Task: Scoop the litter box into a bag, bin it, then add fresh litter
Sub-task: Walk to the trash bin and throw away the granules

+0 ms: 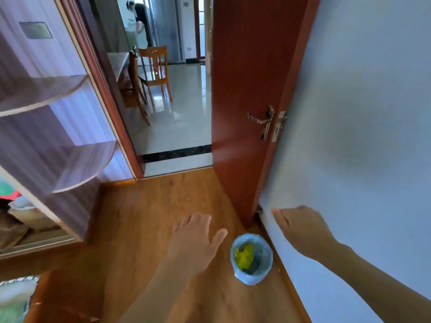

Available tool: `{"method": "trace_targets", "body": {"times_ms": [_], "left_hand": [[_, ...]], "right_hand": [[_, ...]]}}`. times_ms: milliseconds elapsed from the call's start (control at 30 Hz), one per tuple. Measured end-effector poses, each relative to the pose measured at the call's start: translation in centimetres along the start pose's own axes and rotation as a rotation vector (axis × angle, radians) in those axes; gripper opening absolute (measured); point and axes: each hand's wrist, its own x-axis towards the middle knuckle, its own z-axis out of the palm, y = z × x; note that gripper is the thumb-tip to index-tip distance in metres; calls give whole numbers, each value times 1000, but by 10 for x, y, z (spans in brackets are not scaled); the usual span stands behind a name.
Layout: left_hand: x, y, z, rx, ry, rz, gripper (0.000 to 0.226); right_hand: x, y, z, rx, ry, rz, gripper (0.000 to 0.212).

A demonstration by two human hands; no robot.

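Both hands are hanging out in front over the wooden floor (144, 229), holding nothing. The left hand (196, 241) is spreading flat, palm down, fingers straight and thumb out toward the bin (251, 258). The right hand (300, 227) is reaching along the wall (361, 136), its fingers loosely curled under and seeming empty, though the fingertips are turning out of sight. The bin, lined with a pale blue bag, is standing on the floor between the two hands, just beside the wall's skirting. A yellow-green bag (244, 256) is lying inside it, on the left half. On the left, a cabinet (58, 141) with rounded shelves is standing against the floor's edge. Farther off, the red-brown door (247, 89) is standing open against the wall, its handle (262, 121) catching light. Through the doorway, chairs (155, 71) are standing on a glossy tiled floor.
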Motion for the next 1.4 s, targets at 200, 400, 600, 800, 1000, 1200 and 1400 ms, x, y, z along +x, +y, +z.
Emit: {"method": "trace_targets", "body": {"times_ms": [200, 400, 600, 800, 1000, 1200, 1400], "left_hand": [[100, -20, -18, -16, 7, 127, 74], [162, -8, -3, -13, -65, 158, 67], [208, 21, 38, 42, -161, 90, 69], [241, 60, 70, 41, -174, -14, 83], [259, 60, 111, 9, -277, -51, 86], [297, 35, 194, -9, -427, -52, 76], [334, 1, 315, -119, -507, -68, 54]], "right_hand": [[57, 14, -11, 61, -16, 185, 51], [82, 43, 30, 92, 29, 255, 54], [122, 92, 66, 193, -27, 109, 69], [169, 146, 117, 257, -35, 104, 59], [185, 149, 181, 336, -175, 146, 47], [178, 146, 271, 289, -531, 113, 39], [177, 139, 407, 218, -527, 33, 26]]}}
